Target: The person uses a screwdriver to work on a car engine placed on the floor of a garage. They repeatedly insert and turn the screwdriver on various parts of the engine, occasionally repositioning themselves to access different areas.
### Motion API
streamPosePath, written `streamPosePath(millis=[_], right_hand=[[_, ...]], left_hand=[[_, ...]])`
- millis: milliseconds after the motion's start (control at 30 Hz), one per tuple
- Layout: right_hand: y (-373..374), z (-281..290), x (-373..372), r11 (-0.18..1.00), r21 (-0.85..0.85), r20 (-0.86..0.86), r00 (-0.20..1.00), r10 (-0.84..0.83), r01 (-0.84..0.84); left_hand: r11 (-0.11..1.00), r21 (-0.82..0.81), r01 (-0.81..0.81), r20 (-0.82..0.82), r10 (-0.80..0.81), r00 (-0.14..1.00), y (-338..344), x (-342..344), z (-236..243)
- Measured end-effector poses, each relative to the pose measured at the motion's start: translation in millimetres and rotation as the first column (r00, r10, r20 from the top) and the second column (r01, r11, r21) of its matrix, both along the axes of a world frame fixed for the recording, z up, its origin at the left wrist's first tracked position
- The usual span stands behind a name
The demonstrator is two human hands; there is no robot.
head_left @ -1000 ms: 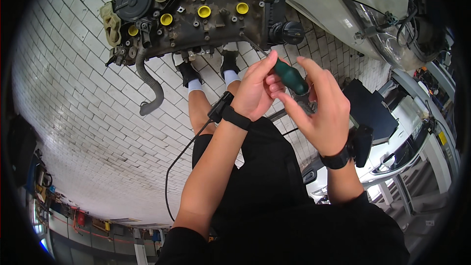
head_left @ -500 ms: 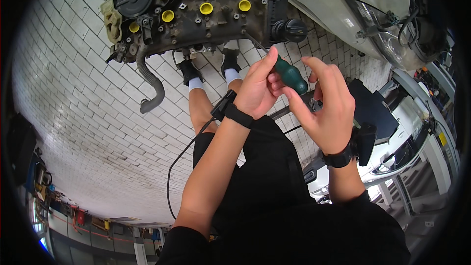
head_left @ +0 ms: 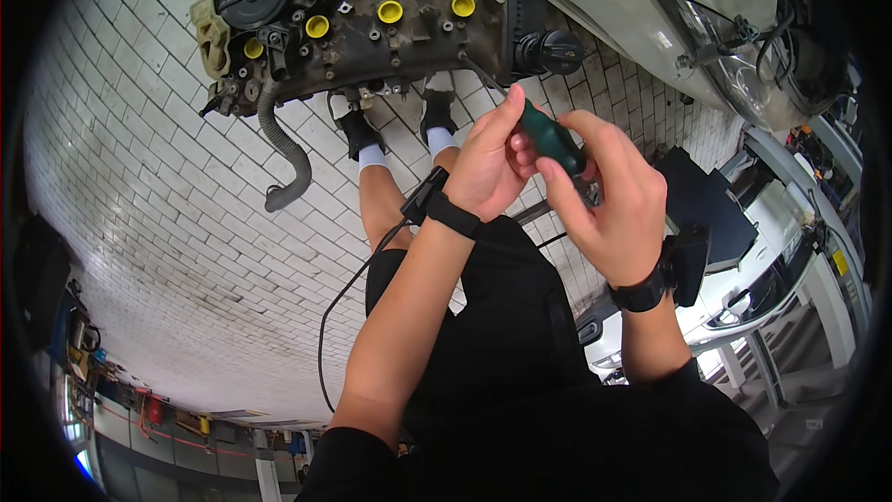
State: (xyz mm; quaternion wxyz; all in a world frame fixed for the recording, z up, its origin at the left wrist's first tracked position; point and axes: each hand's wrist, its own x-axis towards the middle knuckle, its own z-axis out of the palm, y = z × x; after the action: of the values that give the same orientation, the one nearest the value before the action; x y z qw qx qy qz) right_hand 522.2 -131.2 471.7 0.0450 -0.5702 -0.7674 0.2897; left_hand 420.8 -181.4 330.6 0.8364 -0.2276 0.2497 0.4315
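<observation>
From my remote seat I have the left hand (head_left: pixel 488 167) closed around the front of the green handle of a screwdriver (head_left: pixel 555 141), thumb laid along its upper side near the shaft. The handle slants back from that grip, its rounded rear end jutting out toward my right hand (head_left: pixel 618 204). There, thumb and forefinger sit on either side of the rear half, bent around it; I cannot tell whether they press on it.

The shaft runs up and to the left out of my left fingers and reaches the engine (head_left: pixel 423 51) at its near edge, short of the near right corner. Whether the tip is seated there is too small for me to tell.

At that corner a black cap (head_left: pixel 560 53) sticks out, just right of the shaft. Across the engine's top I count four yellow rings (head_left: pixel 390 12) in a row, and off its near left corner a ribbed grey hose (head_left: pixel 286 153) hangs over the tiled floor (head_left: pixel 195 223).
</observation>
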Motion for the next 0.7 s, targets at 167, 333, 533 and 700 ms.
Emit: streamPosePath(millis=[167, 333, 533, 700], right_hand=[[-1, 0, 2, 0.997, 0.032, 0.03, 0.997, 0.075, -0.076], [-2, -9, 1, 0.991, -0.052, 0.003, 0.992, -0.126, 0.126], [0, -1, -7, 0.999, 0.02, 0.007, 0.999, -0.031, 0.031], [0, -5, 4, 0.995, 0.043, 0.052, 0.995, 0.082, -0.084]], left_hand=[[0.999, -0.041, 0.004, 0.024, -0.003, 1.0, 3, -1, 1], [0.999, 0.035, -0.033, 0.067, 0.031, 0.997, -1, -2, -2], [0.999, -0.008, -0.043, 0.027, 0.043, 0.999, -5, 4, -3], [0.999, -0.047, -0.026, 0.053, 0.028, 0.998, 3, -2, 6]])
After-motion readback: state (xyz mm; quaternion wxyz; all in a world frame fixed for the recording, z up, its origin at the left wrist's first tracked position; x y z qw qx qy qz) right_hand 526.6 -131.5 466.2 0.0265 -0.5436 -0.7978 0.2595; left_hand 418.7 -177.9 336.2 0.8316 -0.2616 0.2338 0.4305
